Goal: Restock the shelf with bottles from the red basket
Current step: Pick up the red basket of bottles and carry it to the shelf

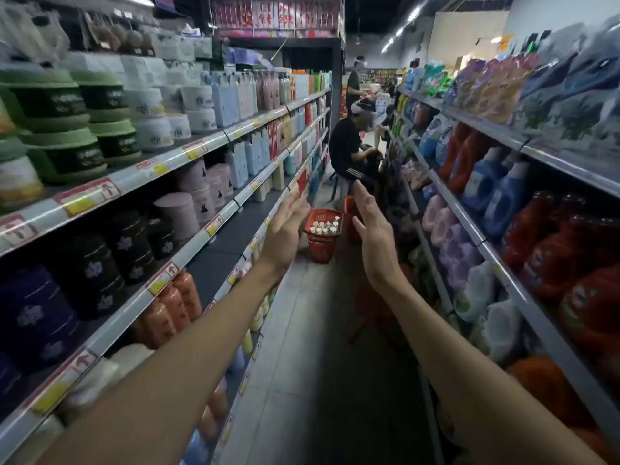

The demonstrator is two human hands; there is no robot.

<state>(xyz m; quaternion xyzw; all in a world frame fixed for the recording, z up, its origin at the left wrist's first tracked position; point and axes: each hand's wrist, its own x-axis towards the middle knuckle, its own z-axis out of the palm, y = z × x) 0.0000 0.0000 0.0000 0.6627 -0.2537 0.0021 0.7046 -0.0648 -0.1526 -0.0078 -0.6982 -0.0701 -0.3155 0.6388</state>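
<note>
Left side first: the shelf runs down the aisle, tubs and orange bottles on it, with a bare dark stretch on the middle tier. The left hand reaches forward, fingers straight, holding nothing. Far down on the floor stands the red basket, white-capped bottles packed upright inside, well apart from both hands. The right hand is stretched out too, released and empty. Further right, detergent jugs line the opposite shelf. The risk I see: a narrow aisle and a seated person beyond the basket, so a hasty reach could tip it.
</note>
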